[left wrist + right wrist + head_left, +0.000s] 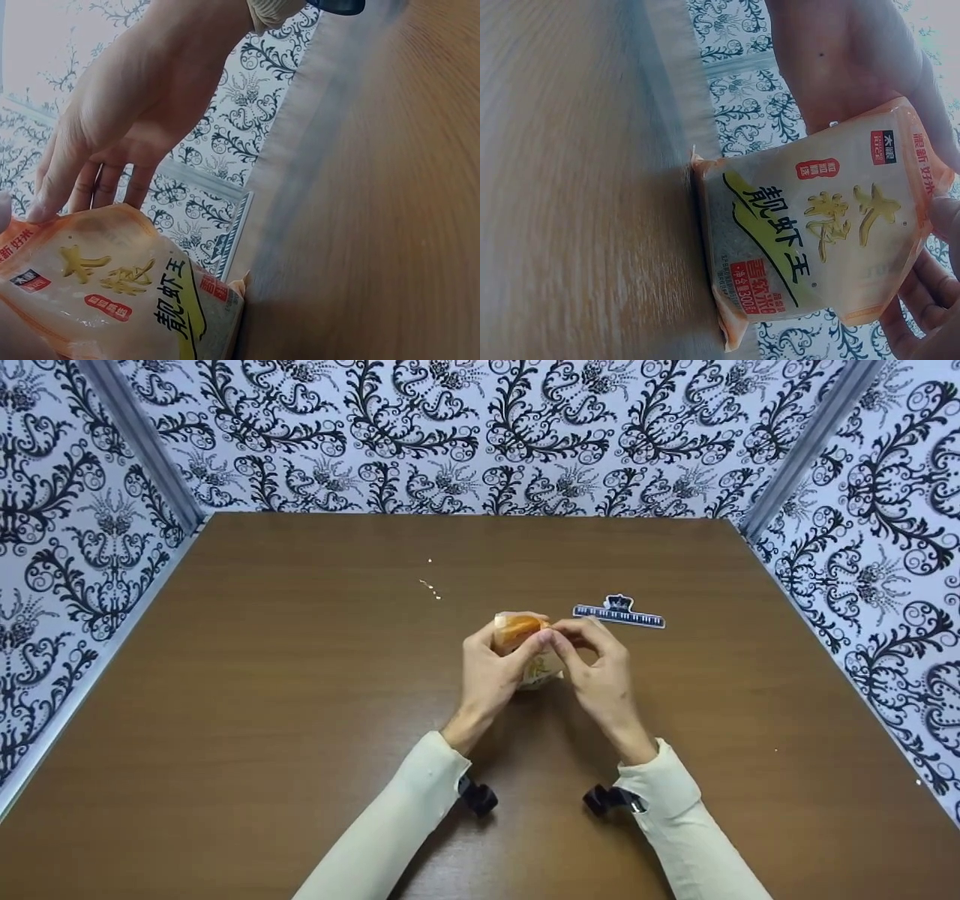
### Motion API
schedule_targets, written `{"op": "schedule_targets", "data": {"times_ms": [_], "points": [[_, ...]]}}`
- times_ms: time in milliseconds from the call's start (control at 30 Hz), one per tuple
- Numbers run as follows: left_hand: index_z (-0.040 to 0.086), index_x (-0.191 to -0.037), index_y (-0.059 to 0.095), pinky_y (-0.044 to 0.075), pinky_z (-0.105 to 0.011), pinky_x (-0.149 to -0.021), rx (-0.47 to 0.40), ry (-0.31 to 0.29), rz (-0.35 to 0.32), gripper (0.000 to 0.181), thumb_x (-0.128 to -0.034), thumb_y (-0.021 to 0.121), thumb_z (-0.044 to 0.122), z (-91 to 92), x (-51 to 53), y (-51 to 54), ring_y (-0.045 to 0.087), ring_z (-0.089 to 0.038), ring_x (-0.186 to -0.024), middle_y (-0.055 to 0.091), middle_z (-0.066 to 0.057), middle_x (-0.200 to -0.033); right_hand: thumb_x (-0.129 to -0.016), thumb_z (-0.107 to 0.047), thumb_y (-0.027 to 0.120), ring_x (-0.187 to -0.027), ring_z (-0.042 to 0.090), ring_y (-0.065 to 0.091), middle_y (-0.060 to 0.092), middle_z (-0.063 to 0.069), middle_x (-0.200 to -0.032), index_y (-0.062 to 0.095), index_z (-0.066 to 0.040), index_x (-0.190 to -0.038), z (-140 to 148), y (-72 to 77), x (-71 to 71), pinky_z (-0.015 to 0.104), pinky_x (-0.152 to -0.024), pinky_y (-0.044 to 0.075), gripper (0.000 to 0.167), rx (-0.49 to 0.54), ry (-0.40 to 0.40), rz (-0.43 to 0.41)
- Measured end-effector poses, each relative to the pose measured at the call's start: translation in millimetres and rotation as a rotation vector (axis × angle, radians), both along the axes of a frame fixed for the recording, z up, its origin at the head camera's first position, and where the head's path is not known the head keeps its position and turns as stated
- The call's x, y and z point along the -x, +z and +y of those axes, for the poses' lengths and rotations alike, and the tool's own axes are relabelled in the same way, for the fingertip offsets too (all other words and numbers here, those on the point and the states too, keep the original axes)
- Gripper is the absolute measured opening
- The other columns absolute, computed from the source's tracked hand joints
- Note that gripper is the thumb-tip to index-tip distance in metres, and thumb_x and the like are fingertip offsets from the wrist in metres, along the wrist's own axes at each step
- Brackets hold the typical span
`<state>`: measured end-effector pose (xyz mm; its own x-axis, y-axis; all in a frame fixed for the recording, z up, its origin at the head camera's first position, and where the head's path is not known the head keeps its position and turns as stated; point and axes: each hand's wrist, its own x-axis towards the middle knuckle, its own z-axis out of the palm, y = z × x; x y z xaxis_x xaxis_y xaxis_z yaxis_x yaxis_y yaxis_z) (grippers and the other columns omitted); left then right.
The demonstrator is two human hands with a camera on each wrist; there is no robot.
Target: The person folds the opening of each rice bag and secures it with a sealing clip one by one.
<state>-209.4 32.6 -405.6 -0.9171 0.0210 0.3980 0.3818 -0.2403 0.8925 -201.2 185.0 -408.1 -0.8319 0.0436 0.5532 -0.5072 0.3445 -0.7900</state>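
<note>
Bag (810, 225): I have it at the middle of the bench (300, 697), base down, orange-trimmed top up; its printed front, with gold, black and red lettering, faces the near side.
Right hand (606, 679): at the bag's right; I see its fingers (589, 631) grasping the top edge, thumb on the near face, the rest curled toward the far side.
Left hand (491, 667): at the bag's left, also grasping the top, its thumb tip meeting the right one; most of its other fingers are hidden from my head view.
Clip (619, 616): long, piano-key pattern, lying on the bench far and right of the bag, near the right hand but apart from it.
White bits (438, 597): a few scattered far and left of the bag.
Walls (450, 427): black scrollwork on white, left, far and right.
</note>
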Motion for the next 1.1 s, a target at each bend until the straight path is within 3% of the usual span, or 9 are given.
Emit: {"op": "schedule_targets", "data": {"times_ms": [567, 900, 1100], "points": [[-0.002, -0.114, 0.076, 0.062, -0.028, -0.084, -0.012, 0.048, -0.023, 0.023, -0.0932, 0.078, 0.008, 2.1, 0.3, -1.7, 0.075, -0.01, -0.093, 0.079, -0.017, -0.111, -0.096, -0.014, 0.076, -0.089, 0.009, 0.064, 0.072, 0.005, -0.094, 0.079, -0.008, -0.1, -0.9, -0.2, 1.2, 0.019, -0.084, 0.054, 0.008, -0.018, -0.026, 0.047], [-0.003, -0.11, 0.077, 0.062, -0.028, -0.08, 0.014, 0.108, 0.015, 0.021, -0.0925, 0.078, 0.008, 1.8, 1.5, -3.4, 0.075, -0.009, -0.09, 0.079, -0.019, -0.107, -0.095, -0.013, 0.076, -0.089, 0.007, 0.063, 0.073, 0.005, -0.093, 0.079, -0.007, -0.097, -0.3, -1.0, 3.4, 0.02, -0.083, 0.054, 0.007, -0.033, -0.048, 0.074], [-0.003, -0.11, 0.077, 0.062, -0.029, -0.08, 0.009, 0.111, 0.013, 0.02, -0.093, 0.078, 0.007, 2.0, 1.3, -4.1, 0.075, -0.01, -0.09, 0.079, -0.02, -0.108, -0.095, -0.012, 0.076, -0.088, 0.006, 0.063, 0.073, 0.006, -0.093, 0.079, -0.006, -0.097, -1.0, -1.6, 2.6, 0.021, -0.083, 0.054, 0.007, -0.032, -0.053, 0.065]]}}
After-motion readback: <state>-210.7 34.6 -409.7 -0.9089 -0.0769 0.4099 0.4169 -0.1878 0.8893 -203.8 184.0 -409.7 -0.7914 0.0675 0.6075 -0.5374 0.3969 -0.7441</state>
